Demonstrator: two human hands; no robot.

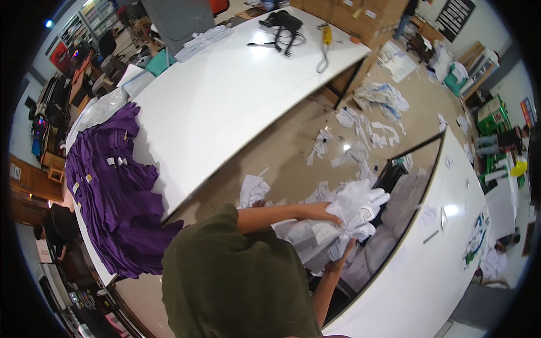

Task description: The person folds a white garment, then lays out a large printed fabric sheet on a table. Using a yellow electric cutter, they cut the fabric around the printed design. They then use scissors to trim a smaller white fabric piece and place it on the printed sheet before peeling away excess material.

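Note:
I hold a bunched bundle of white cloth (355, 209) low beside the white table on the right. My left hand (320, 213) is closed on the bundle's upper left side, the thumb lying over the folds. From below, my right hand (345, 252) grips the bundle's lower edge; its fingers are partly hidden by the fabric. A small pale label (324, 232) shows on the cloth. Under and beside the bundle, greyish wrapped packs (389, 239) rest beneath the right table.
A large white table (197, 121) stands left, bearing a pile of purple garments (112, 191), black straps (282, 25) and a yellow-handled tool (326, 35). White scraps (360, 124) litter the floor between it and the right table (417, 276). Cardboard boxes (360, 22) stand behind.

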